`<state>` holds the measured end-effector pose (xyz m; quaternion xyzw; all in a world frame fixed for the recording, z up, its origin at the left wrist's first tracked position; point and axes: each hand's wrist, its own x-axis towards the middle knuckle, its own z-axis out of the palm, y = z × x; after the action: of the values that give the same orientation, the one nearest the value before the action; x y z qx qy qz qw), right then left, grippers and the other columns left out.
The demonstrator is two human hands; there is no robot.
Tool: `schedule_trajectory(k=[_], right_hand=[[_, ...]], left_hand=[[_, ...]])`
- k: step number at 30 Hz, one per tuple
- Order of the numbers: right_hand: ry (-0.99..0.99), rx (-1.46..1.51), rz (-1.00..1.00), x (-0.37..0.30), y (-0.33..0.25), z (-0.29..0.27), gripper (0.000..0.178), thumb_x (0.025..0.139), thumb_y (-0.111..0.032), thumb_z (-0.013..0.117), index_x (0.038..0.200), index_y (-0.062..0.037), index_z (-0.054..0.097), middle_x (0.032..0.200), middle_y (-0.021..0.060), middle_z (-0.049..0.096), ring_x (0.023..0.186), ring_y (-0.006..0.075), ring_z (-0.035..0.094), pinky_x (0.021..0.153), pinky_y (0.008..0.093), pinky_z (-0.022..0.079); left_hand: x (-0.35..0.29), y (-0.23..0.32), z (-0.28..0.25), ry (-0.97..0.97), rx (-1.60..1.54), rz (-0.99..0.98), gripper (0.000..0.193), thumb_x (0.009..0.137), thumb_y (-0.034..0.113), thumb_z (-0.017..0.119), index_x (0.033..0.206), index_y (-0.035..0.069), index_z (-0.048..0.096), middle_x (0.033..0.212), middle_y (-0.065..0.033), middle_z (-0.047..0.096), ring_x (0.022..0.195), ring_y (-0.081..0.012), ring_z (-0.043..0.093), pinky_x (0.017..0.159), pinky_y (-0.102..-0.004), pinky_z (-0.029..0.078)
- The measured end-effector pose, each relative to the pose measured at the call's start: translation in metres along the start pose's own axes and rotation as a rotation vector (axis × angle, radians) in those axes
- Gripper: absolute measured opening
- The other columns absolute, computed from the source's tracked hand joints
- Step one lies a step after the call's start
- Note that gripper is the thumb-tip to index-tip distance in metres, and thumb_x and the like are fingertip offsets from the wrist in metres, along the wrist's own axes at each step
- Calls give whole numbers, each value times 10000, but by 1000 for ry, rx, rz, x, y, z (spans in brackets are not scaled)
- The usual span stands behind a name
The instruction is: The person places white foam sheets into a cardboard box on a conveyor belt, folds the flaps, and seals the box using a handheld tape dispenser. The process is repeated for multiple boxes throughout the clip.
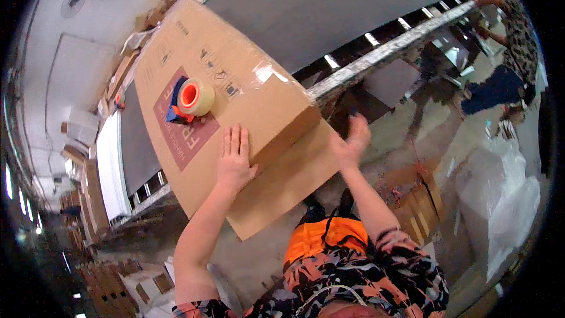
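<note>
A large brown cardboard box [235, 53] lies across the conveyor, its near end jutting toward me. One long flap [282, 182] on that end sticks outward. My left hand [234, 156] rests flat on the top near the edge, fingers stretched out. At the flap's right end is my right hand [351, 143], thumb and fingers apart and a little blurred; whether it touches the cardboard I cannot tell. A tape dispenser [178, 103] with a blue and orange body and a roll of clear tape [197, 96] sits on the box, over a dark red printed panel.
The grey conveyor belt [329, 6] runs from the left to the far right along a metal rail [388, 50]. Another person [509, 53] stands at the far right. Clear plastic sheeting [497, 188] and flattened cardboard [412, 200] lie on the floor to my right. White panels [112, 159] stand at the left.
</note>
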<state>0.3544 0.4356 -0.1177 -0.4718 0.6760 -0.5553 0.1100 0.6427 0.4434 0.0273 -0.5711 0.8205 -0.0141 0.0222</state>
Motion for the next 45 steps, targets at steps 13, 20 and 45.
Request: schedule_trajectory(k=[13, 20, 45], right_hand=[[-620, 1084, 1073, 50, -113, 24, 351, 889, -259, 600, 1127, -3, 568, 1033, 127, 616, 991, 246, 600, 926, 457, 541], [-622, 148, -387, 53, -228, 64, 147, 841, -103, 710, 951, -12, 748, 712, 124, 703, 640, 143, 671, 619, 281, 519], [-996, -55, -313, 155, -263, 111, 779, 713, -57, 578, 1479, -56, 432, 1052, 132, 662, 824, 193, 634, 744, 317, 513]], left_hand=[[0, -21, -2, 61, -128, 144, 872, 798, 467, 690, 1481, 29, 371, 1532, -296, 312, 1441, -501, 244, 1196, -565, 189], [-19, -41, 44, 442, -47, 164, 538, 740, 249, 678, 1250, 117, 572, 1352, -262, 523, 1252, -476, 505, 1084, -645, 364], [-32, -51, 35, 229, -209, 108, 928, 606, 421, 846, 1390, 82, 482, 1529, -265, 350, 1414, -507, 304, 1180, -602, 195]])
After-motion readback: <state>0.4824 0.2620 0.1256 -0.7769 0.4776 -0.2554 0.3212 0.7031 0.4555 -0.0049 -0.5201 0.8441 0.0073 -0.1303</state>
